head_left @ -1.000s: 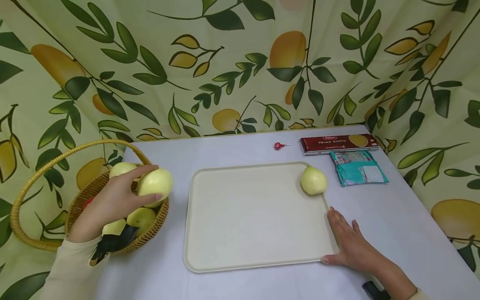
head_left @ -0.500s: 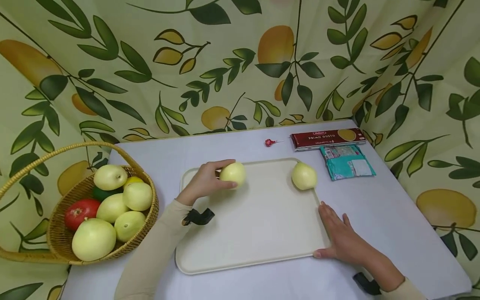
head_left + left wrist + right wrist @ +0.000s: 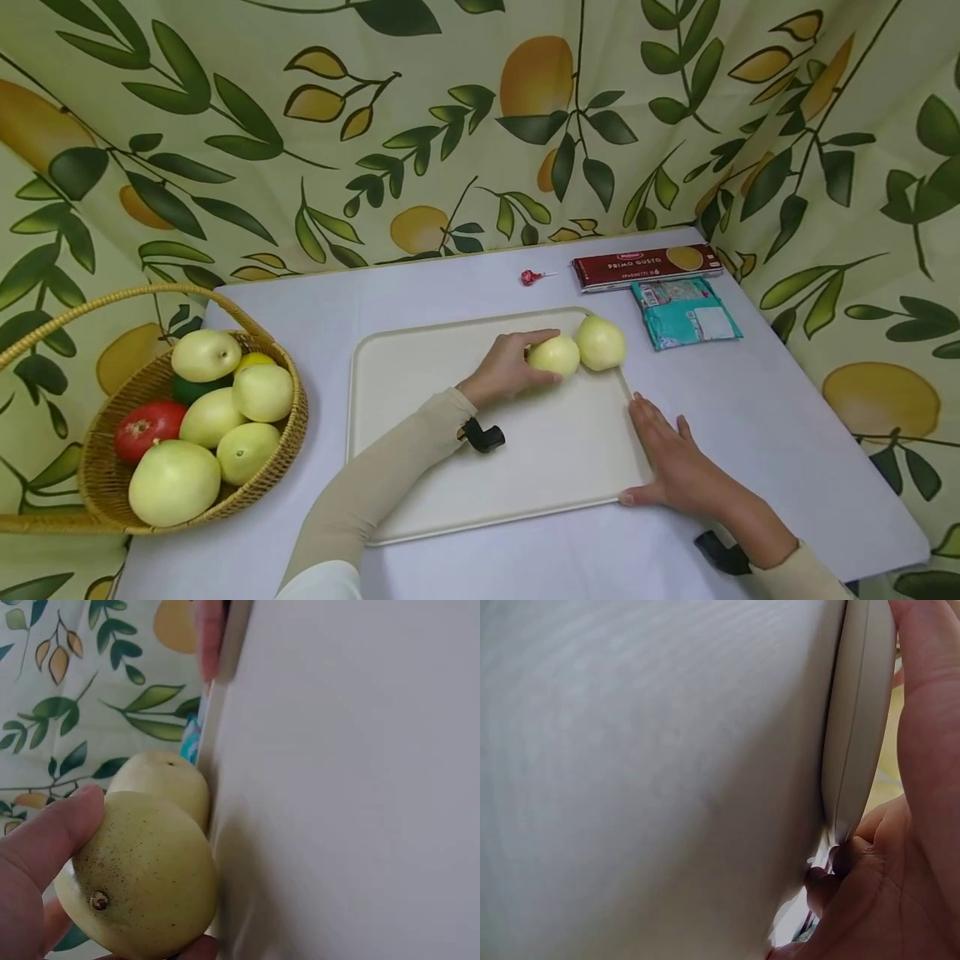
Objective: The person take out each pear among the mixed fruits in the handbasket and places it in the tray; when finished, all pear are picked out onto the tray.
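One pale green fruit [image 3: 554, 357] sits in the closed grip of the person's left hand [image 3: 504, 368], pinched between thumb and fingers at the far right part of a cream tray [image 3: 555, 467]; I can't tell whether it rests on the tray or is held just above. Right beside it, a second pale fruit [image 3: 602, 342] fills the tray's far right corner; whether the two touch is hard to say. The left sleeve [image 3: 390, 462] crosses the tray and hides part of its near left edge. The right hand [image 3: 678, 467] has an open grip, fingers laid along the tray's right edge, thumb at the near corner.

Over to the left, a wicker basket [image 3: 291, 442] holds several more pale fruits round a red fruit [image 3: 150, 429], its looped handle [image 3: 142, 293] leaning outward. Beyond the tray, a red lollipop [image 3: 529, 277] lies on the white surface [image 3: 787, 400]. To its right is a dark red spaghetti pack [image 3: 647, 267], with a teal packet [image 3: 686, 312] just in front, apart from the tray. Leaf-printed cloth [image 3: 450, 150] hangs behind everything.
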A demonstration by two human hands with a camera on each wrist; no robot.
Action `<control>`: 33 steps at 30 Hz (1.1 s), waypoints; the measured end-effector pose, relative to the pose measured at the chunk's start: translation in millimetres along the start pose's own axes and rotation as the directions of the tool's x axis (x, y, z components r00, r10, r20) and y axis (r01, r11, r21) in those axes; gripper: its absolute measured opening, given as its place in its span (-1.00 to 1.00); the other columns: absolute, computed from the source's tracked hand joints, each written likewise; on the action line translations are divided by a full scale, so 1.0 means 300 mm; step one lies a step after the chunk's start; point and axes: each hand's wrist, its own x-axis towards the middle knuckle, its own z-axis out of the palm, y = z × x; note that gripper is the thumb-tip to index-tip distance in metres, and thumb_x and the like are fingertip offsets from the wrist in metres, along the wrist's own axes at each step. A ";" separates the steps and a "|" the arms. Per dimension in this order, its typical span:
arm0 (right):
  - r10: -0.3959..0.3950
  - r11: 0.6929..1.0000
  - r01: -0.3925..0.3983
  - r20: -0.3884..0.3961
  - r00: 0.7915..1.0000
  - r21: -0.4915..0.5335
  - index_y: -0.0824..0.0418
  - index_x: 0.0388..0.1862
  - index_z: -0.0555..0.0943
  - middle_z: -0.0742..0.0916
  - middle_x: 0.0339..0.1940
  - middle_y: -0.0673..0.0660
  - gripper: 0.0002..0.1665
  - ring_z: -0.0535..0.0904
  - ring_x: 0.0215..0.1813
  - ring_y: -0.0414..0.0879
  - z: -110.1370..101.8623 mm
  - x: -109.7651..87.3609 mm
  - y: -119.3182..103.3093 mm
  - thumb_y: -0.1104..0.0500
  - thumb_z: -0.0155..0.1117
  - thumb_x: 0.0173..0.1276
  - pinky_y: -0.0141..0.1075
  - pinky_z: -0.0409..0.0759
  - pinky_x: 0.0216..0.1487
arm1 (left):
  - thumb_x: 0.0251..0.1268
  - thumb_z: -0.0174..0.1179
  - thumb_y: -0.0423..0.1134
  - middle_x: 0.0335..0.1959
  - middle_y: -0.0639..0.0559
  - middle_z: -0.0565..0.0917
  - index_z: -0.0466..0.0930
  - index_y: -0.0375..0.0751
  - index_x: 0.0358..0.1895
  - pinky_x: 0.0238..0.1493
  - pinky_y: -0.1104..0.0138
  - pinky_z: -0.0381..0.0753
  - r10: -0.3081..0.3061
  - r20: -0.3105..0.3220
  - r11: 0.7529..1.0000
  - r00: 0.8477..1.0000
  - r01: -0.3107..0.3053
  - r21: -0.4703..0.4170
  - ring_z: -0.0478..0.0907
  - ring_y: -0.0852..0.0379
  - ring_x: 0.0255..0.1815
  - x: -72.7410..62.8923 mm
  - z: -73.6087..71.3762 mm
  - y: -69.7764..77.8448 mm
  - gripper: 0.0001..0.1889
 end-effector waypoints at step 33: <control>-0.039 0.998 0.039 -0.002 0.999 0.044 0.30 0.56 -0.19 -0.02 0.57 0.36 0.63 -0.16 0.56 0.29 -0.003 0.001 -0.006 -0.54 0.38 -0.22 0.37 -0.41 0.39 | 0.07 0.42 -0.13 0.27 -0.19 0.44 0.53 -0.18 0.22 0.07 0.09 0.60 0.065 -0.209 0.975 0.976 -0.018 0.221 0.45 -0.09 0.26 -0.324 -0.303 -0.039 -0.41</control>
